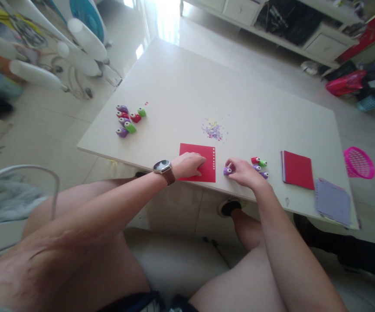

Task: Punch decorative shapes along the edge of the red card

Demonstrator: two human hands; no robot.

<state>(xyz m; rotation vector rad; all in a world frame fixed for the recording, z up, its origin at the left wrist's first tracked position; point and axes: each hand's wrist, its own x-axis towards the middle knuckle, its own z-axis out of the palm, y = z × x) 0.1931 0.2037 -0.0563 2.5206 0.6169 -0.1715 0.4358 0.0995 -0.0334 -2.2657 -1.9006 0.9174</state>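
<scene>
A red sheet of paper lies at the table's near edge, with a row of small punched shapes down its right side. My left hand, with a watch on the wrist, rests on the sheet, its fingers stretched out over the paper. Just right of the sheet, my right hand grips a small purple craft punch between thumb and fingers. Close beyond that hand sits a small group of punches, among them a red punch and a green punch.
Purple and yellow paper bits are heaped mid-table. Several more punches stand at the left. To the right are a stack of red sheets and punched lilac sheets. A pink basket is beyond the table's right edge.
</scene>
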